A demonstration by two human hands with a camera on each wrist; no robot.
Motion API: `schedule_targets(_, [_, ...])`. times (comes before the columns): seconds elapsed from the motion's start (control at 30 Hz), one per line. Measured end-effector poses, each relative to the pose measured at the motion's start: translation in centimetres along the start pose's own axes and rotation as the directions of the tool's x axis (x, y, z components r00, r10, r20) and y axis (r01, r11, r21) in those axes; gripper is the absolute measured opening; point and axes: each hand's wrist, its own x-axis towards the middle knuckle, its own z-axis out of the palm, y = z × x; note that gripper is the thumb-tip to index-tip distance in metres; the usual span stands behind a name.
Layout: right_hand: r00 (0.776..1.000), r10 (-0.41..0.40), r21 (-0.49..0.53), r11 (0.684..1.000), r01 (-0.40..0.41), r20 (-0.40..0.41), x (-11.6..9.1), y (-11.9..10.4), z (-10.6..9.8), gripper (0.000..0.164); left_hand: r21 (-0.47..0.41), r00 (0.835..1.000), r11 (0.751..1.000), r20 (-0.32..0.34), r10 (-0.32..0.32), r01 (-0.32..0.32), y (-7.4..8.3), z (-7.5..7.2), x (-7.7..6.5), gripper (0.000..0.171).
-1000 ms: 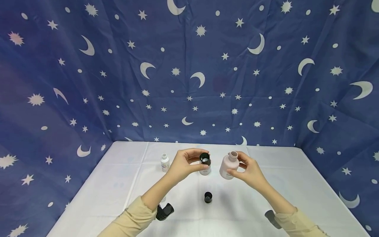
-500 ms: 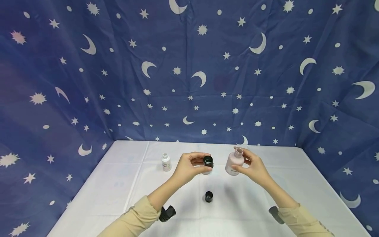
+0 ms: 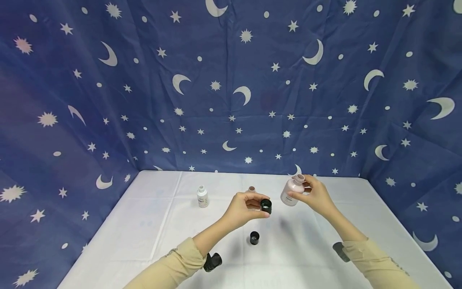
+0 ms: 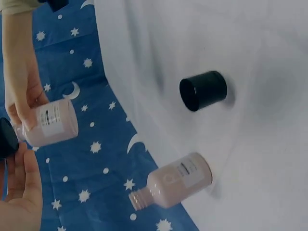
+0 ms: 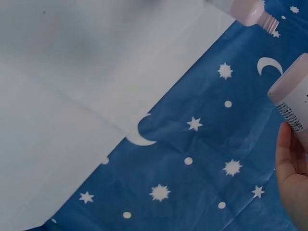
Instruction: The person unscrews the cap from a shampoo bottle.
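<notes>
Between thumb and fingers, my left hand [image 3: 247, 209] pinches a black bottle cap [image 3: 266, 206], its open end up. To the right, my right hand [image 3: 317, 197] grips a pale pink bottle [image 3: 291, 192] held in the air, tilted, its threaded neck uncovered. Cap and bottle are apart in the head view. Behind the left hand shows the neck of a second pink bottle [image 3: 251, 189]; the left wrist view has this whole bottle [image 4: 179, 180] standing uncapped on the cloth. Another black cap [image 3: 254, 238] rests on the table in front of my hands.
A small white uncapped bottle [image 3: 203, 196] stands at the back left of the white tablecloth [image 3: 162, 224]. Blue cloth [image 3: 231, 100] with moons and stars rises behind the table and along its sides. Black pieces [image 3: 213, 262] show beneath the sleeves.
My left hand has moved right and slightly down with its cap, exposing the second bottle's neck. The right hand has carried its bottle right and up.
</notes>
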Motion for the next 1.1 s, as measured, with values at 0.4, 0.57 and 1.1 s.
schedule_targets(0.4, [0.993,-0.014,0.038,0.999,0.009,0.121,0.6,2.8,-1.4,0.055,0.033,0.997,0.998,0.042,-0.063,0.061,-2.2,3.9,0.3,0.036])
schedule_targets(0.57, [0.993,0.035,0.058,0.997,-0.042,0.11,0.5,3.9,-1.4,0.055,0.1,0.999,0.994,0.02,-0.05,0.048,-3.2,5.2,0.3,0.035])
schedule_targets(1.1, [0.982,-0.007,0.1,0.995,-0.012,0.186,0.5,8.0,-0.5,0.052,0.175,0.991,0.976,0.023,-0.133,0.127,-6.1,9.1,1.1,0.034])
